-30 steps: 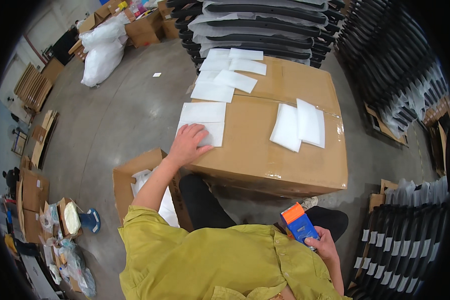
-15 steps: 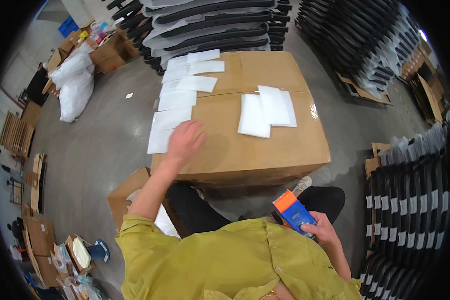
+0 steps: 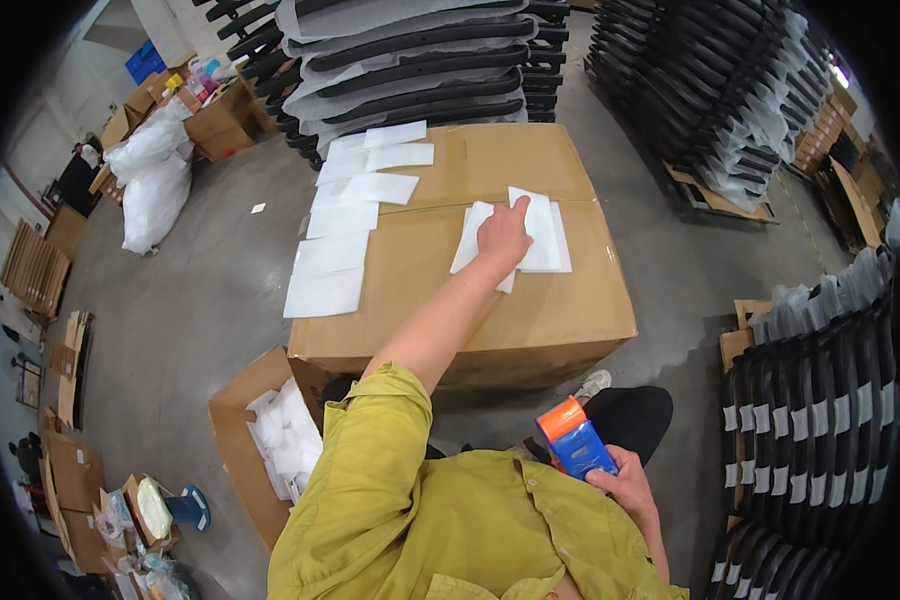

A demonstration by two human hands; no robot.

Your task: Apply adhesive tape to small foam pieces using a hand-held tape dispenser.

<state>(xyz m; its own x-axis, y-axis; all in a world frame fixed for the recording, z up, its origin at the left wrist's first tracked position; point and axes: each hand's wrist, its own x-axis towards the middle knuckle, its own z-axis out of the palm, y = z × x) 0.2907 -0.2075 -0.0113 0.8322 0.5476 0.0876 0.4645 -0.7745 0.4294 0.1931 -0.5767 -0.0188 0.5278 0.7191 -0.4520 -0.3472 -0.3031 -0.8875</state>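
- white, foam-like sheets [image 3: 542, 245] lie in a small overlapping pile on the right part of the big cardboard box [image 3: 560, 310]; they seem to be placed there so that the person can reach them easily.
- the left hand [image 3: 506, 236] is over this pile, index finger stretched away from the body, thumb to its right; whether the fingers pinch a sheet cannot be told, since the pads are hidden.
- the right hand [image 3: 628, 487] is wrapped round the blue tool [image 3: 578, 446], near the lap, its orange end pointing up and away, probably to keep it at hand and clear of the box top. the two hands are well apart.
- more white pieces [image 3: 322, 292] run along the box's left edge, partly overlapping, perhaps so each one shows separately.
- the box seems to serve as a worktable; beside it, at the person's left, an open carton [image 3: 232, 412] holds loose white material [image 3: 290, 435].
- as for writing, nothing legible shows on the box top; any marks on the tool are too small to read.
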